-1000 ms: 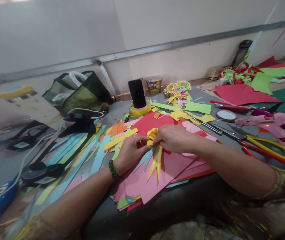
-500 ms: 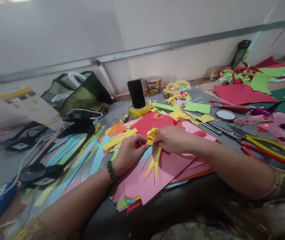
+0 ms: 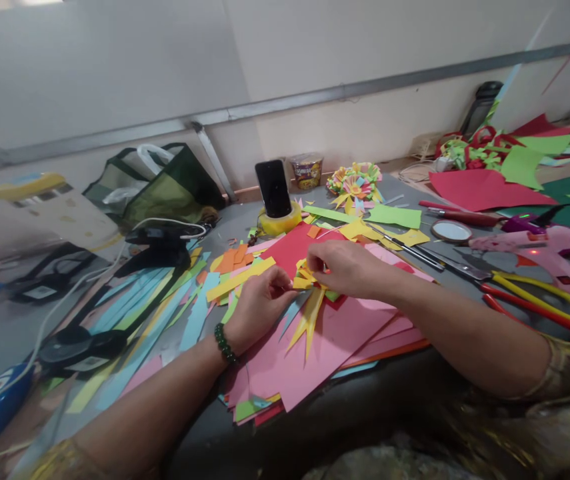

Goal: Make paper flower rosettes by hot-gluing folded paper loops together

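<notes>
Over the stacked pink paper [image 3: 335, 343], a yellow paper flower [image 3: 303, 280] sits between my two hands, its pointed yellow tails [image 3: 309, 323] spread below it. My left hand [image 3: 263, 297] pinches the flower's left edge with thumb and forefinger. From above and to the right, my right hand [image 3: 347, 268] bends over the flower with fingers curled onto it; its fingertips are partly hidden. A sheet of red paper [image 3: 285, 250] lies just behind. Light blue pointed strips [image 3: 292, 313] show beside the tails.
Scissors [image 3: 539, 293], tweezers [image 3: 405, 247] and a pink glue gun [image 3: 539, 247] lie to the right. A phone [image 3: 273, 189] leans in a tape roll [image 3: 281, 220]. Finished paper flowers [image 3: 355, 183] stand behind. Paper strips [image 3: 135, 307] and a black strapped device [image 3: 85, 347] are on the left.
My right hand has lifted slightly and its fingers have shifted up over the flower, uncovering a bit of green beneath. My left hand has stayed nearly in place.
</notes>
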Motion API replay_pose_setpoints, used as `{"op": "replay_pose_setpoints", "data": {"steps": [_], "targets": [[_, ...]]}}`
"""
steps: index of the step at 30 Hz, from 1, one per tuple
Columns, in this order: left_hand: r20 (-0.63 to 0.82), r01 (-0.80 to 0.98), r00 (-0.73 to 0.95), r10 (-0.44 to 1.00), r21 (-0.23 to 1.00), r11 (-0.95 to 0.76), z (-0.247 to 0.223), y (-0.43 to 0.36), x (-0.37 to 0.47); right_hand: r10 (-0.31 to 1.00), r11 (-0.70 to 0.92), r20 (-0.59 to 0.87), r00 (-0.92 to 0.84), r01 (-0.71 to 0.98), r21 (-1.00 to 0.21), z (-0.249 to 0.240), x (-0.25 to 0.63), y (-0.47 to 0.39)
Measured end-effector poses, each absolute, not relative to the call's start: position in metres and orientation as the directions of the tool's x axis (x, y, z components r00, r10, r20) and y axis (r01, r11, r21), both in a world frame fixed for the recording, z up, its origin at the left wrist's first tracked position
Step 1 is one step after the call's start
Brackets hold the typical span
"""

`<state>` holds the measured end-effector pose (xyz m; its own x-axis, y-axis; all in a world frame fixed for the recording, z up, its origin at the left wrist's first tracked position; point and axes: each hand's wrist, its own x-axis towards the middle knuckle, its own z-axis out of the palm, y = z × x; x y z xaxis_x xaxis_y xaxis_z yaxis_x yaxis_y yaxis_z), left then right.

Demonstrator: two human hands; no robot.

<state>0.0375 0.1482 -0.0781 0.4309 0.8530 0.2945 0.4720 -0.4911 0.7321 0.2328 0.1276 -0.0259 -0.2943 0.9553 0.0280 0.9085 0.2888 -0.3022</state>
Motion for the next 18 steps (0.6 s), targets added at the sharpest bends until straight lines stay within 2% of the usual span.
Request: {"op": "replay_pose_setpoints", "data": {"steps": [4,9,12,15,18], "targets": [[0.329,0.487,0.45,0.83,0.689,-0.537,-0.08,0.148,0.037,0.918,0.392,0.094,-0.384,0.85,-0.352,-0.034,0.229,0.131],[0.425,0.489,0.47,0.774,0.605,-0.629,-0.081,0.148,0.037,0.879,0.465,0.097,-0.466,0.796,-0.388,-0.034,0.223,0.13],[0.424,0.486,0.476,0.77,0.604,-0.632,-0.081,0.148,0.037,0.907,0.414,0.07,-0.416,0.846,-0.336,-0.027,0.227,0.129],[0.353,0.498,0.514,0.782,0.62,-0.607,-0.08,0.15,0.037,0.942,0.322,-0.022,-0.335,0.921,-0.22,-0.021,0.233,0.131],[0.284,0.506,0.524,0.803,0.654,-0.562,-0.078,0.153,0.039,0.931,0.33,-0.116,-0.347,0.933,-0.146,-0.019,0.236,0.134]]}}
